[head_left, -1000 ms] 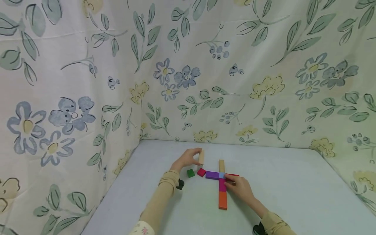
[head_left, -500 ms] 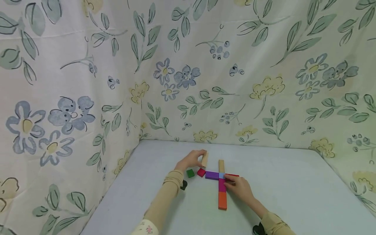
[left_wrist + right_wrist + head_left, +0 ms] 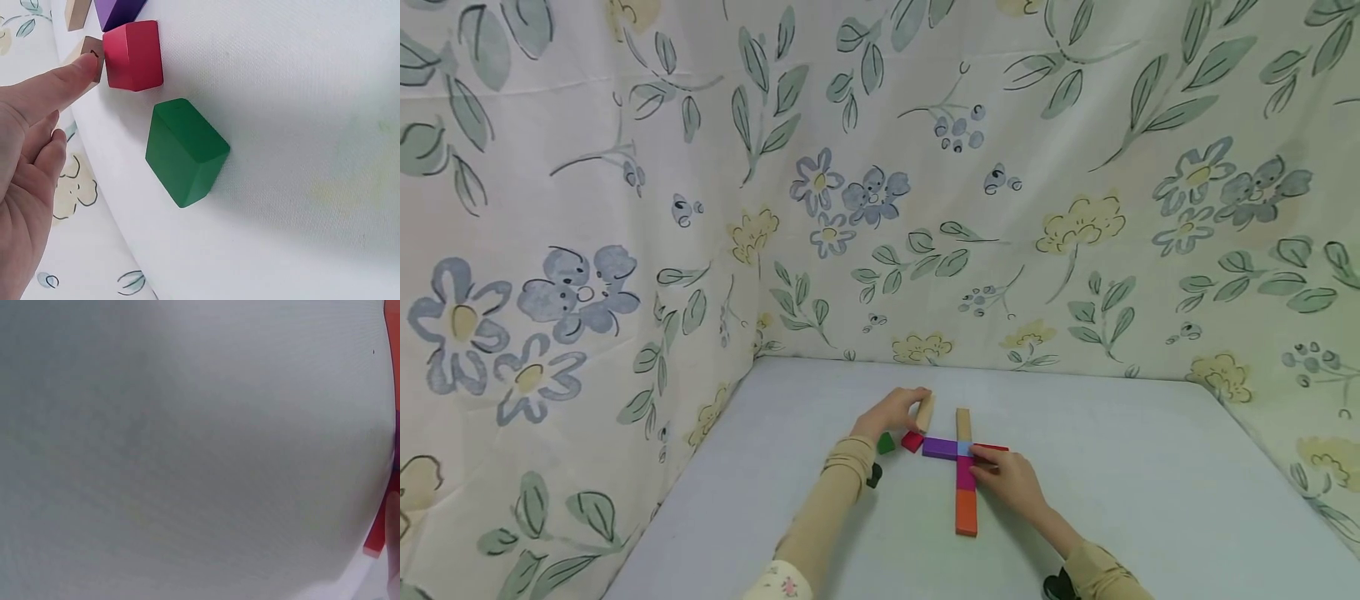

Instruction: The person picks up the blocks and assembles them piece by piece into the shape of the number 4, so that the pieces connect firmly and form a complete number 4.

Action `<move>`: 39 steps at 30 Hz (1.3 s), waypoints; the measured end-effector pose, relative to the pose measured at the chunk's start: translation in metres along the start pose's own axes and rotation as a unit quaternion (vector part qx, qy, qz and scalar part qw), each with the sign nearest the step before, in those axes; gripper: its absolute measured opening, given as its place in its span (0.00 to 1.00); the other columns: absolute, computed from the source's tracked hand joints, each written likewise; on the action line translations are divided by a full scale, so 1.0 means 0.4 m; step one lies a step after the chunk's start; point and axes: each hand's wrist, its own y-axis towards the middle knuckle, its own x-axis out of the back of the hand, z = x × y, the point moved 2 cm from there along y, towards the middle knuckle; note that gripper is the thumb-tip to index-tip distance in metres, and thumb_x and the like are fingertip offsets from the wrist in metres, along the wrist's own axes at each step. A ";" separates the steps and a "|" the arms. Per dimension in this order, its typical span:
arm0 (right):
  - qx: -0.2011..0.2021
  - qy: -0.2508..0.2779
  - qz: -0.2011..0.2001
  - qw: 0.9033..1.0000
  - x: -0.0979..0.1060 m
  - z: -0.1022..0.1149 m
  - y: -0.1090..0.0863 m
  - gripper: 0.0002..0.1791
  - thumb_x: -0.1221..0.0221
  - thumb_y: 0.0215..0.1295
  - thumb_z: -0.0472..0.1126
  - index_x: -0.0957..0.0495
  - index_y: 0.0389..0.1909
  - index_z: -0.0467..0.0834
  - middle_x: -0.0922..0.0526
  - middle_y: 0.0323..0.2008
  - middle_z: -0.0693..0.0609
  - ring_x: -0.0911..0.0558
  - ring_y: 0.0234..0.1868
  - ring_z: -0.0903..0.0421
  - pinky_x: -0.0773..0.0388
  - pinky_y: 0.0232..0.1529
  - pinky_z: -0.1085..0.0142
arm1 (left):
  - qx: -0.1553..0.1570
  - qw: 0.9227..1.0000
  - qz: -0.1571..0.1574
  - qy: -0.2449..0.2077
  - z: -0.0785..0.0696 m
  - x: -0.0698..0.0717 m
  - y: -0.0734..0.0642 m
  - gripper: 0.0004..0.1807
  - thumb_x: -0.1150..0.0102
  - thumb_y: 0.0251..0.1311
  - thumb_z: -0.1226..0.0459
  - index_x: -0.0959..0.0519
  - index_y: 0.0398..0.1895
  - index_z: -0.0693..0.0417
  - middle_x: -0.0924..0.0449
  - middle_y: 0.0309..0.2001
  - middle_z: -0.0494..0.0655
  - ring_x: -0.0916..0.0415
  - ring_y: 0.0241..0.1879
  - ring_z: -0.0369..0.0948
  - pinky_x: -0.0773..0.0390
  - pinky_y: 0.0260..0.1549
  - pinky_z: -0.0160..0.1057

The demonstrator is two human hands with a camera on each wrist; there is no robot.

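My left hand (image 3: 891, 412) pinches a pale wooden block (image 3: 926, 412) between thumb and fingers, tilted, just behind a red cube (image 3: 912, 441). In the left wrist view a fingertip lies against that block, beside the cube. A green cube (image 3: 186, 153) sits nearest the left wrist. My right hand (image 3: 1013, 479) touches the right side of a cross of flat blocks with extended fingertips, close to the light blue centre (image 3: 964, 448) and the magenta block (image 3: 966, 472). A red block (image 3: 992, 447) is partly hidden behind those fingers.
Other arms of the cross are a purple block (image 3: 940, 448) on the left, a pale wooden block (image 3: 963, 423) at the far end and an orange block (image 3: 966, 512) in front. A floral curtain (image 3: 925, 250) surrounds the white table (image 3: 1120, 467) at the back and left.
My left hand has moved right and slightly nearer with the pale wooden block, which now tilts behind the red cube. My right hand has stayed in place.
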 end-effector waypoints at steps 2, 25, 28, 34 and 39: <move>-0.001 -0.002 0.001 1.000 -0.001 -0.002 0.001 0.19 0.32 0.53 0.37 0.17 0.48 0.41 0.14 0.44 0.47 0.15 0.36 0.54 0.17 0.37 0.65 | 0.001 1.000 0.004 0.004 -0.002 -0.001 0.003 0.40 0.31 0.50 0.69 0.36 0.68 0.55 0.35 0.69 0.49 0.36 0.67 0.46 0.36 0.66 0.42; -0.009 0.005 -0.002 1.000 -0.004 -0.005 0.002 0.19 0.32 0.53 0.38 0.17 0.48 0.42 0.13 0.43 0.48 0.14 0.36 0.54 0.17 0.38 0.64 | 0.054 0.997 0.048 0.013 -0.011 -0.014 0.007 0.37 0.37 0.53 0.74 0.35 0.69 0.51 0.33 0.67 0.47 0.39 0.68 0.45 0.37 0.67 0.43; -0.008 0.002 -0.003 1.000 -0.004 -0.003 0.001 0.19 0.32 0.53 0.38 0.17 0.48 0.42 0.13 0.43 0.48 0.15 0.36 0.54 0.17 0.38 0.63 | 0.060 0.997 0.054 0.012 -0.013 -0.013 0.001 0.36 0.38 0.55 0.74 0.36 0.69 0.50 0.34 0.68 0.47 0.39 0.69 0.45 0.37 0.67 0.44; -0.009 -0.002 -0.002 1.000 -0.005 -0.005 0.002 0.19 0.32 0.53 0.38 0.17 0.48 0.43 0.13 0.43 0.49 0.15 0.36 0.54 0.18 0.38 0.63 | 0.062 0.997 0.055 -0.007 -0.010 -0.016 -0.002 0.32 0.39 0.56 0.73 0.32 0.66 0.51 0.30 0.65 0.46 0.37 0.68 0.44 0.36 0.66 0.43; -0.008 -0.008 -0.003 1.000 -0.006 -0.007 0.002 0.19 0.32 0.53 0.38 0.17 0.49 0.43 0.13 0.43 0.49 0.15 0.36 0.55 0.18 0.38 0.63 | 0.045 0.998 0.052 -0.004 -0.008 -0.021 -0.002 0.30 0.39 0.56 0.74 0.30 0.64 0.53 0.27 0.63 0.48 0.33 0.65 0.44 0.33 0.64 0.41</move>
